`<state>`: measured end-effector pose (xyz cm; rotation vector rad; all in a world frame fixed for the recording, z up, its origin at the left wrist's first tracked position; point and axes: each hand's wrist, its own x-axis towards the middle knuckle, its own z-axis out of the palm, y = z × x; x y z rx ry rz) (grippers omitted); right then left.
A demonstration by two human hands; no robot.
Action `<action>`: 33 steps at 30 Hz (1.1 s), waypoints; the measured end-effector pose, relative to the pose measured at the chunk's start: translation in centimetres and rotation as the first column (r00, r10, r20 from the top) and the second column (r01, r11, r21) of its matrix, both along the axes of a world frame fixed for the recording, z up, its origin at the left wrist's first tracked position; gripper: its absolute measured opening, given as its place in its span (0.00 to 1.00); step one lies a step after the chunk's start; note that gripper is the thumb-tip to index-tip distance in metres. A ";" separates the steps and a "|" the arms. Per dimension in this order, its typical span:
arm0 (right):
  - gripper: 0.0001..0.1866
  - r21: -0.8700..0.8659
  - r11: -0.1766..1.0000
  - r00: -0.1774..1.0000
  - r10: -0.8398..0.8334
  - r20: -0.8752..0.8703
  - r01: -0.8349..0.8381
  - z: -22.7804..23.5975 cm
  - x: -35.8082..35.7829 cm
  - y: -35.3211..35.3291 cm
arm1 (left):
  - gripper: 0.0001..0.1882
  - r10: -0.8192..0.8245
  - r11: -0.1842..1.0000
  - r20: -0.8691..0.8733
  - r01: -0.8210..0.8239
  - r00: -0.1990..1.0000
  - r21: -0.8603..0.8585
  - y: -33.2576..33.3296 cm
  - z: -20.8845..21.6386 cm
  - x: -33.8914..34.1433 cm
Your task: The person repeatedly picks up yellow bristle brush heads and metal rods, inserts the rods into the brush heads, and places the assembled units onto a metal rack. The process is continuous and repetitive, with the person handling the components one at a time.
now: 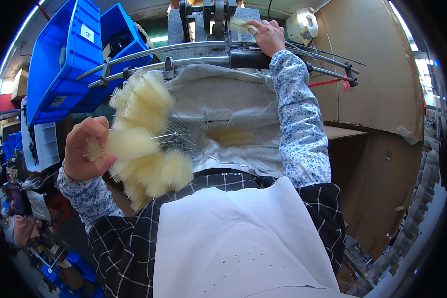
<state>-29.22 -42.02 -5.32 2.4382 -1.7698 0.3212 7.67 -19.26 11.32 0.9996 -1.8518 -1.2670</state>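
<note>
At the left, my left hand (87, 148) is closed with curled fingers round the end of a cream twisted-wire bristle brush (134, 143). The brush lies sideways, its bare wire stem pointing right. Above and below it is a pile of similar bristle brushes (143, 99) on the left of my lap. My right hand (269, 37) reaches far forward to a metal machine (206, 22). Its fingers pinch a small cream bristle brush (241, 25) beside the machine's rollers; the far part of that brush is hard to make out.
Two metal rails (193, 64) with clamps cross in front of the machine. Blue plastic bins (64, 59) stand at the left. A grey-white cloth (223, 94) with loose wires covers my lap. Cardboard sheets (367, 64) stand at the right, near a white plastic container (303, 25).
</note>
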 end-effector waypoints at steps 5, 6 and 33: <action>0.18 0.018 1.000 1.000 0.000 -0.022 0.000 0.1 0.4 -0.4 | 0.14 0.003 1.000 0.006 -0.003 1.000 -0.015 -0.2 0.0 -0.5; 0.18 0.017 1.000 1.000 0.006 -0.030 -0.005 0.1 0.7 -0.6 | 0.14 -0.002 1.000 0.010 0.002 1.000 -0.014 -0.2 0.1 -0.6; 0.18 0.005 0.977 0.950 -0.206 0.234 0.211 -1.5 1.0 1.0 | 0.16 0.045 0.994 -0.019 -0.047 0.999 -0.098 -1.1 0.8 -2.0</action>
